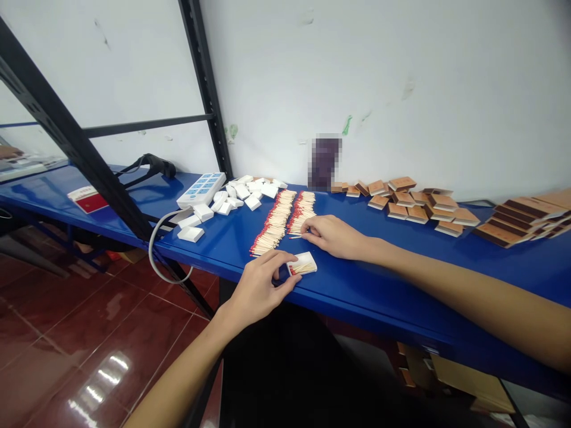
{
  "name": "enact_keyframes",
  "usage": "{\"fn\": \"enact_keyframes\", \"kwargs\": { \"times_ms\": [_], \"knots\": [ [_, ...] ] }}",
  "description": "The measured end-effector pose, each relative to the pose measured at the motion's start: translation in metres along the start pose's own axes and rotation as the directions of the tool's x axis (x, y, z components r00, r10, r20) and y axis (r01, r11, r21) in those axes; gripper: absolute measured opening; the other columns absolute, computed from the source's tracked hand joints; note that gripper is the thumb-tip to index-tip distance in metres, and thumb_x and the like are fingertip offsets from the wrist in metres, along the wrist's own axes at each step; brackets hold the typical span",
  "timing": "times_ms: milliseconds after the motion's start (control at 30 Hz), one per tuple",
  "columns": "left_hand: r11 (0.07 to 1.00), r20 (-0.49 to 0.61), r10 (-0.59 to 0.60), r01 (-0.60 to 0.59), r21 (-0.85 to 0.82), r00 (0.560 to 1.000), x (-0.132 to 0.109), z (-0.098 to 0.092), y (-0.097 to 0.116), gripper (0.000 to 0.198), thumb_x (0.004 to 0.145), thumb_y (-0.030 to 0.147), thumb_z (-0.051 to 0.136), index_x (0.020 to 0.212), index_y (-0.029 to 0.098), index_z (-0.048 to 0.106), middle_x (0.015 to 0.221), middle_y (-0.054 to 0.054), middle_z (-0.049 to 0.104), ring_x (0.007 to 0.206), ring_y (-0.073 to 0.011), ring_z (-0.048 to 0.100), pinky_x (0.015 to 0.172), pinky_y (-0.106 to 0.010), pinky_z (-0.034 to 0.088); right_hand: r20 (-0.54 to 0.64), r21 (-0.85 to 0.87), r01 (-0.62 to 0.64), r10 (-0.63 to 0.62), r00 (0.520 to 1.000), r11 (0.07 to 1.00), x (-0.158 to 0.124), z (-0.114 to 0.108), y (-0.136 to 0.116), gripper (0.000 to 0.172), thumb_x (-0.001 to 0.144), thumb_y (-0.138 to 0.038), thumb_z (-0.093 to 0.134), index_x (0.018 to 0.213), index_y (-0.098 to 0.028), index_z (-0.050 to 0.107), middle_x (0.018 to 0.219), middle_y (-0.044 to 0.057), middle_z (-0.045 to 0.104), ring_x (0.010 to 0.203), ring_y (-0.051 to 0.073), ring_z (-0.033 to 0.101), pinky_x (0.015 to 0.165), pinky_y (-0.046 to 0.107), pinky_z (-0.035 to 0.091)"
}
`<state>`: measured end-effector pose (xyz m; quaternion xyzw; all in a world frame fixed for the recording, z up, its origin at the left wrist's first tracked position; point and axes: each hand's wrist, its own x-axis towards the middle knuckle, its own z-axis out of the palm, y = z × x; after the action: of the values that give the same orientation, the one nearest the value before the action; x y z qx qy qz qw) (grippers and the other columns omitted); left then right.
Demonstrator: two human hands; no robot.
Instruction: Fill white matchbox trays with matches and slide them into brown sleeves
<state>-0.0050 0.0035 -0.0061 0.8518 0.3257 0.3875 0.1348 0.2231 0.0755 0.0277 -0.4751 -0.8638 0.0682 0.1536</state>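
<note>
Basically, left hand (263, 280) had the white matchbox tray (306, 258) pinched near the front edge of the blue desk (357, 284), some matches (304, 268) inside; right hand (329, 235) touched the right match row (304, 208), grip unclear. Worked best with tray steady, heads leftward, small pinches.

room beyond right hand (332, 236), matchsticks (277, 223) blocking left

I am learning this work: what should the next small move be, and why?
Probably the right hand should bring matches from the right row to the white tray: its fingertips are at that row's near end, while the left hand steadies the tray, which has some matches but shows bare space.
</note>
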Motion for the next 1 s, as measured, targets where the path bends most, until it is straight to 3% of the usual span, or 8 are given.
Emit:
{"fn": "enact_keyframes", "kwargs": {
  "times_ms": [133,333,600,733,900,1000],
  "knots": [
    [1.000,0.000,0.005,-0.005,-0.003,1.000,0.001,0.000,0.000,0.023,0.090,0.025,0.067,0.112,0.019,0.063,0.092,-0.001,0.066,0.064,-0.0100,0.052,0.068,-0.024,0.047,0.005,-0.005,-0.013,0.013,1.000,1.000,0.000,-0.003,-0.001,0.015,0.095,-0.026,0.051,0.088,-0.019,0.063,0.086,0.005,0.070,0.076,0.018,0.060,0.064,0.028,0.035],
    [1.000,0.004,-0.007,0.007,-0.002,1.000,0.001,0.000,-0.001,0.024,0.090,0.025,0.067,0.114,0.020,0.063,0.094,-0.001,0.067,0.064,-0.0101,0.053,0.068,-0.025,0.048,-0.003,-0.061,0.076,-0.076,0.997,0.995,-0.001,-0.004,0.002,0.016,0.096,-0.025,0.049,0.089,-0.019,0.062,0.084,0.006,0.069,0.076,0.019,0.060,0.067,0.029,0.036],
    [1.000,0.011,-0.010,0.010,-0.004,1.000,0.001,0.000,0.000,0.024,0.091,0.026,0.066,0.114,0.020,0.063,0.095,-0.002,0.067,0.064,-0.0103,0.053,0.068,-0.025,0.048,0.052,0.030,0.071,-0.072,0.996,0.997,-0.003,-0.004,0.003,0.019,0.098,-0.028,0.045,0.089,-0.019,0.059,0.082,0.006,0.066,0.074,0.018,0.057,0.065,0.029,0.036],
    [1.000,0.006,-0.024,0.024,0.013,1.000,0.001,0.000,-0.001,0.028,0.090,0.027,0.067,0.117,0.021,0.062,0.086,0.000,0.066,0.064,-0.0113,0.054,0.067,-0.025,0.047,0.170,0.075,0.092,-0.104,0.980,0.993,-0.007,-0.015,-0.004,0.019,0.098,-0.030,0.043,0.088,-0.019,0.055,0.080,0.005,0.064,0.069,0.017,0.053,0.064,0.029,0.037],
    [0.991,-0.019,-0.126,0.125,-0.047,0.992,0.004,-0.001,0.000,0.051,0.085,0.023,0.070,0.131,0.023,0.050,0.093,0.001,0.069,0.059,-0.0086,0.054,0.066,-0.024,0.049,0.182,0.067,0.104,-0.114,0.977,0.992,-0.016,-0.040,-0.022,0.023,0.099,-0.033,0.039,0.088,-0.020,0.054,0.084,0.006,0.063,0.072,0.018,0.053,0.066,0.030,0.038],
    [0.983,-0.023,-0.167,0.164,-0.079,0.986,0.005,0.000,0.000,0.053,0.084,0.023,0.069,0.132,0.022,0.048,0.085,0.003,0.068,0.058,-0.0089,0.055,0.064,-0.023,0.049,0.219,0.073,0.135,-0.148,0.965,0.988,-0.022,-0.045,-0.033,0.025,0.099,-0.036,0.039,0.090,-0.020,0.055,0.083,0.006,0.064,0.070,0.018,0.053,0.065,0.030,0.038]
  ]
}}
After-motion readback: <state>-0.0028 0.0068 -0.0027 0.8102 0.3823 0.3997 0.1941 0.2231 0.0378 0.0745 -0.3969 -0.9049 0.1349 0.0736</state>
